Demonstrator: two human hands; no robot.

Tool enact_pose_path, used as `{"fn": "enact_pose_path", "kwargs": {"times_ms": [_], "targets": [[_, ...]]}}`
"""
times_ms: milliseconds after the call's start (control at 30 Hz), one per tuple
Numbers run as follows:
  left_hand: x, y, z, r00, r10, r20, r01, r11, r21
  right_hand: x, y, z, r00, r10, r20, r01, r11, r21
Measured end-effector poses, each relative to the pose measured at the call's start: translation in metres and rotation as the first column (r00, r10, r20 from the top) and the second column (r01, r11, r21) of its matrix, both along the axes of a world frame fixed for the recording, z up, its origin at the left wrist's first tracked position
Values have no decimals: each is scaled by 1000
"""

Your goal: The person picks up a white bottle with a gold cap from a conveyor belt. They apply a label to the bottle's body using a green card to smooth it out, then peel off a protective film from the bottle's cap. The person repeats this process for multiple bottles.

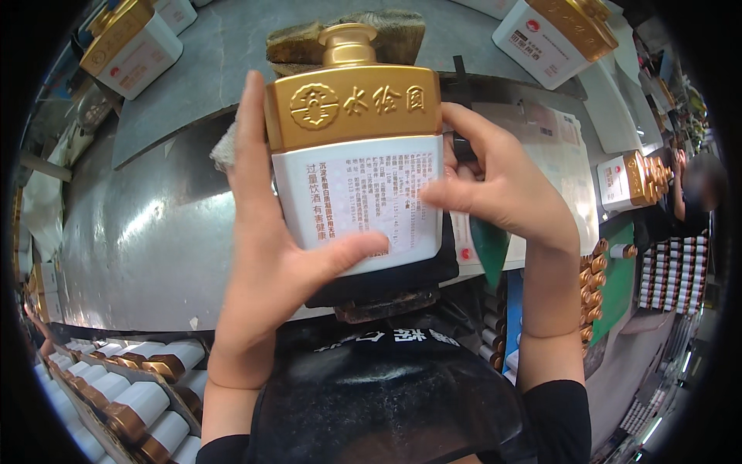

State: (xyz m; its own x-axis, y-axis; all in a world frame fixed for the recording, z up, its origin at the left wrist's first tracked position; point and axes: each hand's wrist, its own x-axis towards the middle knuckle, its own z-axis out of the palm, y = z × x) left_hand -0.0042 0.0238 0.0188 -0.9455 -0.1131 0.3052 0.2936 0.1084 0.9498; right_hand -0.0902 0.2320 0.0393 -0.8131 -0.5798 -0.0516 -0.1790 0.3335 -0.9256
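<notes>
Upright in front of me is a flat white bottle (340,224) with a gold shoulder and neck, its printed panel facing me. My left hand (267,259) grips its left side, fingers along the edge and thumb across the lower front. On the right edge, my right hand (506,174) holds it with the thumb against the printing. Its other fingers are partly hidden behind the bottle. Below that hand shows a green pointed piece (487,251); I cannot tell whether the hand holds it. A worn wooden block (294,48) lies behind the bottle's neck.
A grey metal table (154,224) spreads beneath. Similar bottles stand at the far left (143,58) and far right (541,50). Crates of bottles (127,402) fill the lower left. Sheets of paper (541,147) lie to the right. Another person (688,193) is at the right edge.
</notes>
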Motion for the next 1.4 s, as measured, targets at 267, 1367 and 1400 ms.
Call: {"fn": "enact_pose_path", "kwargs": {"times_ms": [267, 1367, 1400], "targets": [[-11, -2, 0, 988, 146, -42, -149, 986, -70, 2, -16, -4, 973, -182, -140, 189, 981, 37], [1, -10, 1, 998, 65, -4, -64, 994, 86, 9, -11, -10, 984, -169, -47, 163, 980, -118], [3, -12, 0, 999, 50, 0, -50, 996, 68, 12, -10, -8, 986, -165, -38, 160, 981, -108]]}}
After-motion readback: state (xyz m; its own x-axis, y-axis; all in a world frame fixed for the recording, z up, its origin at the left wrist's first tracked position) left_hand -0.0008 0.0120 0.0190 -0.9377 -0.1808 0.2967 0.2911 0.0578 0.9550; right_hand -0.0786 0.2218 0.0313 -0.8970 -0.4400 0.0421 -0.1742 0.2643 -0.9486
